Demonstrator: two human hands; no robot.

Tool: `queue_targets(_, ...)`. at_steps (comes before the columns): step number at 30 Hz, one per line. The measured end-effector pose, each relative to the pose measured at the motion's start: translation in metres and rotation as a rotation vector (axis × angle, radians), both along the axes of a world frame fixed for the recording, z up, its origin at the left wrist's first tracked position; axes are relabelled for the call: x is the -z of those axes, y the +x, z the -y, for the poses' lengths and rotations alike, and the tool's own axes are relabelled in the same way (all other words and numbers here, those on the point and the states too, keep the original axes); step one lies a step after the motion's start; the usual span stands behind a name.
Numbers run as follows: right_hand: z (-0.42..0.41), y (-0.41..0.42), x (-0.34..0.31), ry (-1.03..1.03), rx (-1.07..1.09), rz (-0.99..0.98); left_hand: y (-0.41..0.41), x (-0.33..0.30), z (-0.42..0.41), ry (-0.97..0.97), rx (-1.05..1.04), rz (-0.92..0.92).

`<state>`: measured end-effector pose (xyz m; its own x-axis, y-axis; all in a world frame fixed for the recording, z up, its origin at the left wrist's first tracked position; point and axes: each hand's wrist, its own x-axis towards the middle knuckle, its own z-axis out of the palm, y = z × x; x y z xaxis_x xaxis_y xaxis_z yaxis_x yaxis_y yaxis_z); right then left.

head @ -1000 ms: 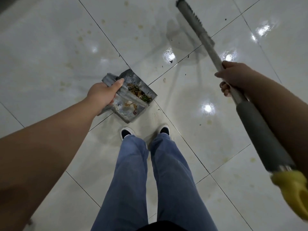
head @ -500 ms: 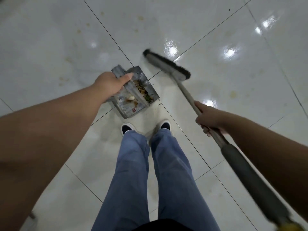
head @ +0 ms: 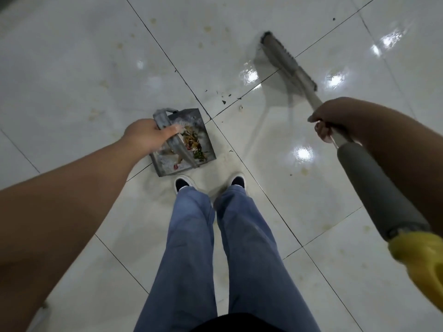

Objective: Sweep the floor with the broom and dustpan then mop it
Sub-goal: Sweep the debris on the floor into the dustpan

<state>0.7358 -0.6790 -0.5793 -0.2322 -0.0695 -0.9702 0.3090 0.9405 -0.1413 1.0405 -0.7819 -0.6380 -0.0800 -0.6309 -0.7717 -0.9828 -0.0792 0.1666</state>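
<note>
Tiled floor (head: 72, 68): my right hand (head: 333, 118), gripping the broom (head: 287, 61), has swung it back from the dustpan (head: 167, 168) held in my left hand (head: 146, 137), readying another stroke at remaining crumbs (head: 225, 98).

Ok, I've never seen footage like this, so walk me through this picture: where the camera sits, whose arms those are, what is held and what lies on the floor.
There is no machine here. A person wears a wide-angle camera on the head, looking forward and down, so you see their own arms, blue jeans and dark shoes with white toes.

The left hand grips the handle of a battered grey metal dustpan, which already holds swept-up scraps. The right hand grips the pale shaft of a long broom with a grey foam sleeve and yellow end; its grey brush head is out to the front right, apart from the pan.

The glossy white tiled floor has faint yellowish stains, and a few small dark crumbs lie between pan and brush.
</note>
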Motion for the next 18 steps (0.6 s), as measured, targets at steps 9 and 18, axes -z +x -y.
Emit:
queue_targets(9, -0.047, 0.052, -0.006, 0.06, 0.517, 0.409, 0.03, -0.022, -0.014, -0.005, -0.112, -0.032)
queue_targets(18, -0.097, 0.114, -0.065, 0.028, 0.623, 0.213, 0.083, -0.041, 0.002, -0.009, -0.041, -0.043)
